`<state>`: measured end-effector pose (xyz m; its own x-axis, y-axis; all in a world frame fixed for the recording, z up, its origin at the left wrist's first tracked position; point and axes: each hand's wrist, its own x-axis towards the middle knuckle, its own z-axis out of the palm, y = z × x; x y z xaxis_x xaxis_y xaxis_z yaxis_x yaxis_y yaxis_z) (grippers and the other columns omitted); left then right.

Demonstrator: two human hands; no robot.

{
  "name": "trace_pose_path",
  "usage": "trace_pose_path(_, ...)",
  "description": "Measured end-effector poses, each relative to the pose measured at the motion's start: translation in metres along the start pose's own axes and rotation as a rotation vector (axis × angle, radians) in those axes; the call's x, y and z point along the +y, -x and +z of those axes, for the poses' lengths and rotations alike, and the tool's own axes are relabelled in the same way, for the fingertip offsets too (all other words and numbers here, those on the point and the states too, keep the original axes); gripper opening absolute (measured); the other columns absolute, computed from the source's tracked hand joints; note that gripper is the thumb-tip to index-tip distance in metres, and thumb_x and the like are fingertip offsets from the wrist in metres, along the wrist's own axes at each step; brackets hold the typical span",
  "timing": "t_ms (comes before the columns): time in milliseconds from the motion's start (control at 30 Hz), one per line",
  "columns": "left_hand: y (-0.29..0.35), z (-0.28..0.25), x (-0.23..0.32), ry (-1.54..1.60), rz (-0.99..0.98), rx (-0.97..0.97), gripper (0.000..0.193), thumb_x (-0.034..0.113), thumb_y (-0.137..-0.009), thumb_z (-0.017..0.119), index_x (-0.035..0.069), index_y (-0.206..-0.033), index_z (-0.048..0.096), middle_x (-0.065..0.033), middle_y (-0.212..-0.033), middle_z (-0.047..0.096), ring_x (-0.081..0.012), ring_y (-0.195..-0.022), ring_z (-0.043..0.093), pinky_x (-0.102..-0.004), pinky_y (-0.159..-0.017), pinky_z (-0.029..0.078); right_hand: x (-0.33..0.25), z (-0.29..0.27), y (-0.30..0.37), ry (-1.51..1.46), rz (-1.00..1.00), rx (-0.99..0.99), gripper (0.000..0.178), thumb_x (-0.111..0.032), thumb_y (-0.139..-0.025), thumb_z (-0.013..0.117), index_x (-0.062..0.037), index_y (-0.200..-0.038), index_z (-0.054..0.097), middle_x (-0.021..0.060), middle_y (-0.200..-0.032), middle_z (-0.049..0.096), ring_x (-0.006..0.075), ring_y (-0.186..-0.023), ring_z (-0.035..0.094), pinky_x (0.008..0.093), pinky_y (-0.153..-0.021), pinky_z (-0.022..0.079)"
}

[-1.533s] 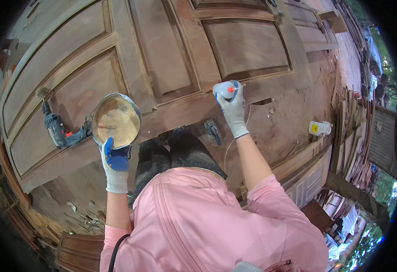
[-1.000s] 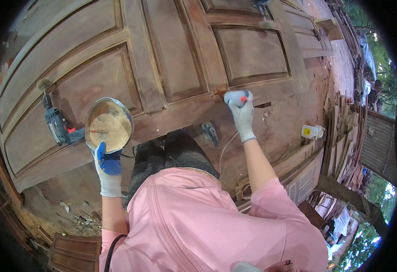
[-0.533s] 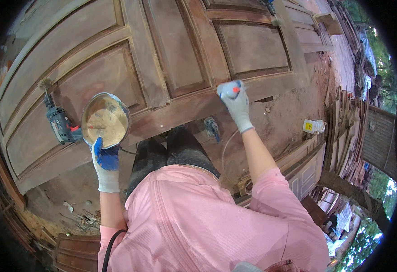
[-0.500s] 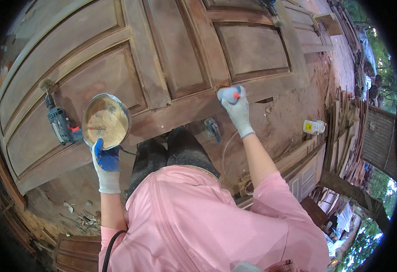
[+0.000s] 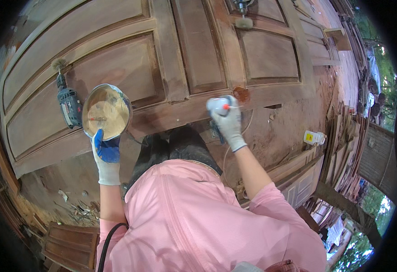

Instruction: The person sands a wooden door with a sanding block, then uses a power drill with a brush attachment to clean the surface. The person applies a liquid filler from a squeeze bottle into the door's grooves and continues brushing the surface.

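My left hand (image 5: pixel 107 156), in a white glove with blue palm, grips the edge of a round metal bowl (image 5: pixel 113 92). Tan powder (image 5: pixel 112 119) lies in the bowl, with a thin reddish stick (image 5: pixel 98 119) on it. My right hand (image 5: pixel 230 127), also gloved, is closed around a white squeeze bottle (image 5: pixel 216 105) with a red tip. It is over the near edge of a brown panelled wooden door (image 5: pixel 198 93). A wet-looking reddish-brown patch (image 5: pixel 241 94) marks the door just beyond the bottle.
A power drill (image 5: pixel 69 106) with a round brush rests on the door, left of the bowl. Another brush-tipped tool (image 5: pixel 244 21) lies at the far side. On the ground to the right stands a white jug (image 5: pixel 314 138), near stacked planks (image 5: pixel 343 149).
My right hand and the bottle have moved left and toward me, off the door patch, which now shows. The view has shifted a little. My left hand still holds the bowl.
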<state>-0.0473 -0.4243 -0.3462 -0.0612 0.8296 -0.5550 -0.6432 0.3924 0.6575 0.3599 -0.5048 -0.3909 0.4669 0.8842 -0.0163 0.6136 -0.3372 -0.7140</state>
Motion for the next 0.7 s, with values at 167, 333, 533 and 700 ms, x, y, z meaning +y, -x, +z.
trace_pose_path(167,-0.004,-0.019,0.017,0.054,-0.019,0.015,0.061,0.017,-0.097,0.064,0.015,-0.154,0.042,-0.0126,-0.15,0.053,-0.0297,-0.133,0.058,-0.045,-0.103,0.056,-0.053,0.075,-0.005,0.025,-0.197,-0.061,0.074,-0.026,-0.076,0.083,0.0003,-0.136,0.049,0.0223,-0.125,0.06,0.042,-0.115,0.058,0.0491,-0.102,0.047)
trace_pose_path(333,-0.002,-0.033,0.034,0.037,0.029,0.018,0.06,0.019,-0.097,0.064,0.013,-0.153,0.043,-0.0126,-0.15,0.054,-0.0297,-0.134,0.058,-0.045,-0.106,0.054,-0.056,0.075,0.01,0.092,-0.259,-0.078,0.074,-0.024,-0.076,0.082,0.0008,-0.137,0.048,0.0218,-0.122,0.061,0.0417,-0.114,0.058,0.0496,-0.101,0.048)
trace_pose_path(533,-0.01,-0.053,0.052,-0.017,0.011,0.014,0.059,0.021,-0.099,0.063,0.012,-0.155,0.042,-0.0121,-0.151,0.054,-0.0286,-0.136,0.056,-0.0449,-0.109,0.051,-0.076,0.097,-0.001,0.035,-0.123,-0.081,0.075,-0.024,-0.076,0.082,0.0005,-0.137,0.047,0.023,-0.118,0.061,0.0417,-0.113,0.059,0.0481,-0.101,0.048)
trace_pose_path(700,-0.012,-0.054,0.066,-0.025,0.03,-0.087,0.059,0.018,-0.1,0.062,0.014,-0.155,0.042,-0.0117,-0.151,0.052,-0.0288,-0.136,0.056,-0.0454,-0.11,0.051,-0.076,0.089,0.011,0.057,-0.002,-0.074,0.064,-0.021,-0.075,0.083,-0.0028,-0.129,0.052,0.0194,-0.119,0.062,0.0364,-0.114,0.061,0.0449,-0.101,0.049)
